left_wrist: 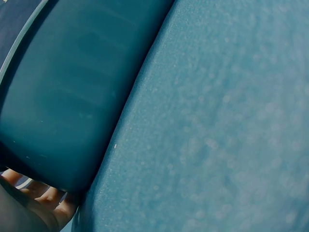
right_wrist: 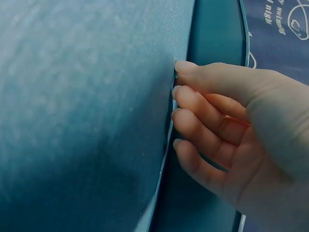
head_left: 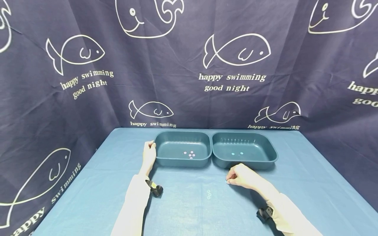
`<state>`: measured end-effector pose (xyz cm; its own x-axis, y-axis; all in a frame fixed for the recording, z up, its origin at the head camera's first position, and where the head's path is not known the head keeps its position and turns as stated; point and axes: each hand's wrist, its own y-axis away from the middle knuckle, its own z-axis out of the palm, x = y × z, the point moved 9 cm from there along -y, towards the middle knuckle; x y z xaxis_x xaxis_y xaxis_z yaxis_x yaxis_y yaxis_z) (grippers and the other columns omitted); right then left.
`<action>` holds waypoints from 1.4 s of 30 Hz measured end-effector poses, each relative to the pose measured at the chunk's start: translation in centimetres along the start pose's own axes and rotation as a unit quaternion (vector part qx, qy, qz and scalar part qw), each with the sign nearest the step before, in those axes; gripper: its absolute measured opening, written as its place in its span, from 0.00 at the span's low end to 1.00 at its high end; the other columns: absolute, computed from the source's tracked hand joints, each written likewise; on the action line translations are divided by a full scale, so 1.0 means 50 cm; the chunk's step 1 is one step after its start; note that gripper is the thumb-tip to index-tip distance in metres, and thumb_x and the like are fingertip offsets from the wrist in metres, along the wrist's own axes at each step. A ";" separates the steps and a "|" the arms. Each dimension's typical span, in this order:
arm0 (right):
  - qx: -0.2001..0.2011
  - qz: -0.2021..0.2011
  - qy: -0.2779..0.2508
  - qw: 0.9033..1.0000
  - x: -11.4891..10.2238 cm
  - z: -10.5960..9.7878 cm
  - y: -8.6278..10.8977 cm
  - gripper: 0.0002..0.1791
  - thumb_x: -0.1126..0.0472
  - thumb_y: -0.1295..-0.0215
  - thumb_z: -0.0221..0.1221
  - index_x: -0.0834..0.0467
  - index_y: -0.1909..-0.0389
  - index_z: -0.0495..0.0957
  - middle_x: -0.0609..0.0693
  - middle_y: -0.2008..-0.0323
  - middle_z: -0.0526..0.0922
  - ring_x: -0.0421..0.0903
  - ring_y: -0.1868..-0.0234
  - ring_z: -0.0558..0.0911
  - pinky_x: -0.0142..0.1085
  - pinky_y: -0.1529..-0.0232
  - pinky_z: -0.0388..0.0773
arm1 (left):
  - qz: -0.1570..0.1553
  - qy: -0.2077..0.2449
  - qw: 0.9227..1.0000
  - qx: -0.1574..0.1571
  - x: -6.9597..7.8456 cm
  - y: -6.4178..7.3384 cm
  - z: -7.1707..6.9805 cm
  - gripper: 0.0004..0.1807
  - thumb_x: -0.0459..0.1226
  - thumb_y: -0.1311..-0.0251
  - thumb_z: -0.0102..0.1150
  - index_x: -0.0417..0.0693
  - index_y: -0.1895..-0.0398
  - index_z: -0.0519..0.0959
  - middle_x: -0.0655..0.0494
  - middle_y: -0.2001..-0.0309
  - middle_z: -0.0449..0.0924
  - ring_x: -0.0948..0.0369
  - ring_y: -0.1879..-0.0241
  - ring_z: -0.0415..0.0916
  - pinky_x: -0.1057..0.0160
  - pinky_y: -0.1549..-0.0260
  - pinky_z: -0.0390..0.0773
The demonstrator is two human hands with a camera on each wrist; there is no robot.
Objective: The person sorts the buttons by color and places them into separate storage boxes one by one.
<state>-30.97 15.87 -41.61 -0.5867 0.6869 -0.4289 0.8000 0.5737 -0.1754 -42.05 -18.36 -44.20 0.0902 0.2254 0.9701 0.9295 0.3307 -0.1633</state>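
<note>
Two dark teal plastic bins stand side by side. My left hand (head_left: 149, 153) holds the left end of the left bin (head_left: 183, 162); in the left wrist view its fingers (left_wrist: 50, 197) lie against the bin's end. Several small pink buttons (head_left: 190, 155) lie inside that bin. In front of the right bin (head_left: 245, 163), low over the cloth, my right hand (head_left: 243, 176) pinches a small light-blue button (head_left: 226, 181), mostly hidden between thumb and fingertip. Two light-blue buttons (head_left: 241, 153) lie in the right bin.
A few pale, small round pieces (head_left: 208, 194) lie on the blue tablecloth (head_left: 183, 209) between the forearms. A dark curtain (head_left: 189, 98) with fish drawings hangs behind the table and at both sides.
</note>
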 end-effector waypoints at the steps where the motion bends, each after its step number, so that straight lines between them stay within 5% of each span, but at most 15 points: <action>1: -0.001 0.001 0.004 1.000 -0.001 0.000 0.000 0.02 0.64 0.52 0.67 0.57 0.76 0.84 0.40 0.78 0.82 0.28 0.76 0.74 0.27 0.73 0.74 | 0.001 0.000 1.000 0.001 0.000 0.000 0.000 0.15 0.33 0.32 0.40 0.33 0.47 0.65 0.35 0.48 0.71 0.45 0.46 0.68 0.48 0.42 0.63; 27: 0.000 0.007 -0.035 0.999 -0.001 0.002 0.001 0.06 0.63 0.53 0.67 0.54 0.80 0.79 0.38 0.82 0.77 0.27 0.79 0.67 0.25 0.76 0.68 | -0.003 0.005 1.000 0.002 -0.001 -0.001 0.000 0.14 0.33 0.32 0.40 0.33 0.47 0.65 0.35 0.49 0.70 0.45 0.46 0.67 0.48 0.43 0.63; 42: -0.016 -0.028 -0.067 0.997 -0.012 0.009 0.010 0.05 0.68 0.45 0.60 0.57 0.78 0.79 0.37 0.84 0.72 0.26 0.80 0.64 0.24 0.77 0.65 | 0.008 0.010 1.000 -0.004 0.002 0.002 0.000 0.14 0.32 0.32 0.40 0.32 0.48 0.65 0.33 0.49 0.69 0.44 0.46 0.67 0.48 0.43 0.63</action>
<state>-30.13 15.54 -41.83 -0.6061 0.5892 -0.5343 0.7612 0.6245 -0.1748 -41.95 -18.33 -44.12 0.1112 0.2125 0.9708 0.9305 0.3207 -0.1768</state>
